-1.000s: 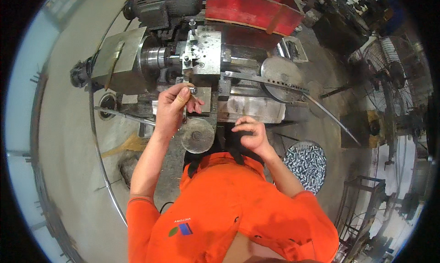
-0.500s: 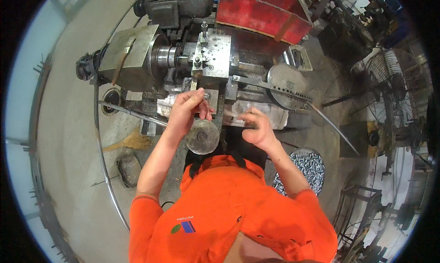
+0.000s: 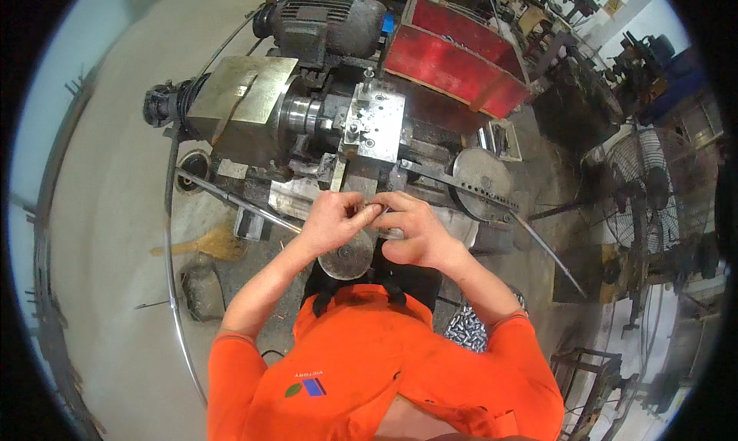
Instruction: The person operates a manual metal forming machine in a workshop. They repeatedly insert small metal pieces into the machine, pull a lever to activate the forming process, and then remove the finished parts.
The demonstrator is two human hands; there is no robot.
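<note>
My left hand and my right hand meet in front of the small lathe-like machine, fingertips together. Both are closed in a pinch; whatever sits between the fingers is too small and covered to name. Just below them is a round metal disc, partly hidden by my left hand. Beyond my hands lies the machine's flat metal tool block with bolts on top. To its left is the shiny round spindle, apart from both hands.
A bucket of small metal cylinders stands by my right elbow. A long metal bar reaches in from the left. At the back are a motor and a red bin. A perforated lever crosses a round plate at right.
My hands, apart before, have come together at the fingertips. The right hand moved left and its fingers closed. The whole view has shifted slightly, showing more of the machine's far side.
</note>
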